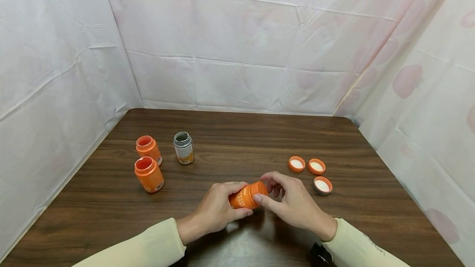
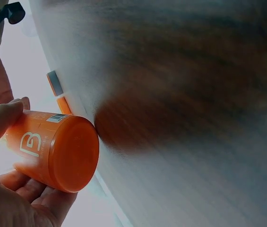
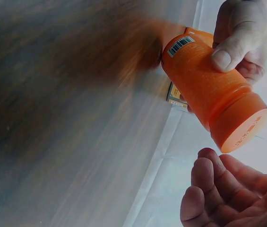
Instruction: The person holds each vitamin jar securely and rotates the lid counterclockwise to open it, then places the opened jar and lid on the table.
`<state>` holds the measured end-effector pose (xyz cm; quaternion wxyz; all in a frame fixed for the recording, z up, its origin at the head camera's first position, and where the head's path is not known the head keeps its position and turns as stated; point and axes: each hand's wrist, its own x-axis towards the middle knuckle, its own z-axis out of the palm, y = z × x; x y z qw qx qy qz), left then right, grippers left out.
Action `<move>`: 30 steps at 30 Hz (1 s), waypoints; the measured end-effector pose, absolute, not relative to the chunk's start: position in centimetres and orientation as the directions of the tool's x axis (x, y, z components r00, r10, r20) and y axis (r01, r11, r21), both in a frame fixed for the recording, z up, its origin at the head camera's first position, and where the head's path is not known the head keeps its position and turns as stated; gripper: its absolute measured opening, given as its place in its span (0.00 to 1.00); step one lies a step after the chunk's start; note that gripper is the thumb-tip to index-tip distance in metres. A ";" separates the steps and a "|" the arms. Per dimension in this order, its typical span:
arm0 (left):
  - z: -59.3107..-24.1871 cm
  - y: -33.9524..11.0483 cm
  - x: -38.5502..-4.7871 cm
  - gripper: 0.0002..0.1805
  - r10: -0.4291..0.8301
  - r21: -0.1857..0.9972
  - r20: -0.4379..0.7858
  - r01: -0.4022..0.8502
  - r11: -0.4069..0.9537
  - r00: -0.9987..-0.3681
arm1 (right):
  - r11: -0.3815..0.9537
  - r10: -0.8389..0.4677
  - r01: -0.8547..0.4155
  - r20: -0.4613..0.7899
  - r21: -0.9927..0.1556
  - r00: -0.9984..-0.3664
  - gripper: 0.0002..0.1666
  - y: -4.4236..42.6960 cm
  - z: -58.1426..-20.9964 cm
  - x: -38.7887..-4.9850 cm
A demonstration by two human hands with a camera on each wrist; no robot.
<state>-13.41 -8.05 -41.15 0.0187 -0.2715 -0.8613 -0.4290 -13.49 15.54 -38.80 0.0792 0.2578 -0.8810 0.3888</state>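
Note:
My left hand [image 1: 218, 208] grips an orange plastic bottle [image 1: 242, 198] round its body, thumb on one side and fingers on the other. The bottle lies tilted low over the table, its orange screw cap [image 3: 242, 124] pointing right and its round base [image 2: 76, 153] showing in the left wrist view. Around the cap hovers my right hand [image 1: 297, 203], fingers loosely bent and thumb apart from them. In the right wrist view a gap shows between the thumb and the cap, and the fingertips [image 3: 203, 170] lie just below its rim.
Two uncapped orange bottles [image 1: 150, 178] and an uncapped grey bottle [image 1: 184, 151] stand at the left of the brown wooden table [image 1: 241, 131]. Two orange caps [image 1: 297, 164] and a grey-sided cap [image 1: 323, 186] lie at the right, white insides up. Pale sheets hang around.

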 end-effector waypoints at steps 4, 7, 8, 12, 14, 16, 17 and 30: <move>-41.2 -8.0 -13.4 0.27 0.452 0.733 0.262 0.481 0.482 -0.853 | 0.576 -0.386 -0.490 0.310 -0.654 -0.869 0.22 15.5 -38.7 -13.5; -41.1 -8.0 -13.4 0.27 0.448 0.734 0.260 0.477 0.484 -0.855 | 0.579 -0.386 -0.480 0.297 -0.659 -0.873 0.21 15.5 -38.8 -13.5; -41.1 -8.0 -13.4 0.27 0.447 0.732 0.261 0.478 0.486 -0.855 | 0.578 -0.386 -0.479 0.295 -0.661 -0.874 0.21 15.5 -38.8 -13.5; -41.1 -8.0 -13.3 0.27 0.449 0.731 0.265 0.482 0.483 -0.853 | 0.573 -0.389 -0.482 0.298 -0.662 -0.872 0.19 15.5 -38.8 -13.5; -41.0 -8.0 -13.3 0.27 0.451 0.733 0.268 0.484 0.478 -0.851 | 0.567 -0.392 -0.488 0.304 -0.663 -0.868 0.18 15.5 -38.8 -13.5; -41.0 -8.0 -13.3 0.27 0.454 0.737 0.268 0.484 0.471 -0.850 | 0.561 -0.399 -0.496 0.308 -0.663 -0.864 0.18 15.5 -38.8 -13.5; -41.0 -8.0 -13.3 0.27 0.454 0.738 0.269 0.485 0.470 -0.849 | 0.559 -0.402 -0.500 0.312 -0.661 -0.861 0.18 15.5 -38.8 -13.5; -41.0 -8.0 -13.3 0.27 0.453 0.732 0.262 0.482 0.482 -0.852 | 0.533 -0.474 -0.608 0.387 -0.588 -0.790 0.21 15.8 -38.6 -13.7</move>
